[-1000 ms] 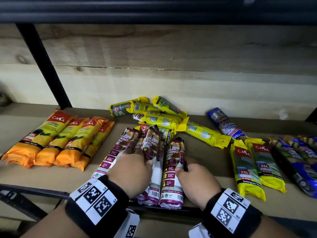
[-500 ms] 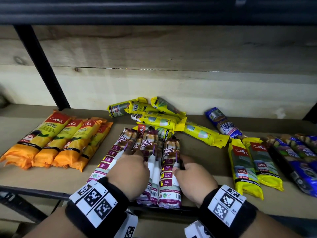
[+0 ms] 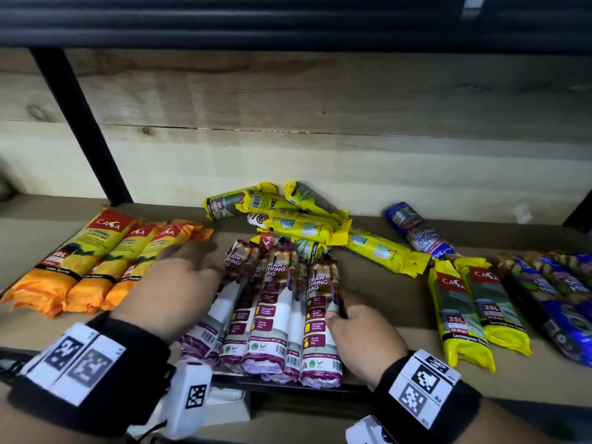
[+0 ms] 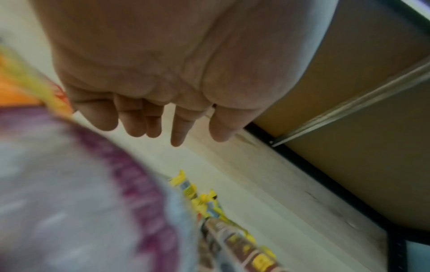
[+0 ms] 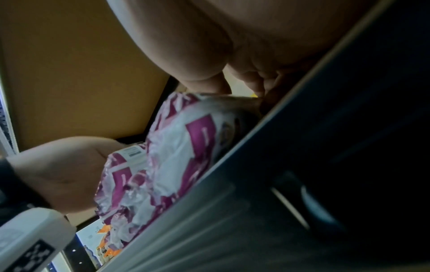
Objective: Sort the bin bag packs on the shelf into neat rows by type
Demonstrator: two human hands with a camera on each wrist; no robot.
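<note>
A: Panel one. At the front edge of the shelf (image 3: 368,274) we keep the draw-string packs (image 3: 278,315) side by side, long axes running front to back, so that one type reads as one row. The orange packs (image 3: 96,261) already form such a row toward the left end; the two yellow 25L packs (image 3: 474,312) lie paired toward the right end, with the blue packs (image 3: 557,293) beyond them at the right edge.

B: And the hands?

A: Our right hand (image 3: 362,328) brackets the row from its right side, thumb and fingers curled against the outermost draw-string pack, apparently pinching it to hold the row square. Our left hand (image 3: 169,283) is off the packs, palm down, between the orange row and the draw-string row. The left wrist view shows its fingers (image 4: 139,119) extended and loosely spread, holding nothing.

B: What remains unsorted?

A: We judge the loose yellow packs (image 3: 298,219), heaped at the back edge behind the draw-string row, to be the main work left; they cross one another at several angles. One blue pack (image 3: 416,232) lies slanted near them, apart from its own kind. One pack with a red label end seems tucked under the far ends of the draw-string row; its type we cannot tell.
</note>
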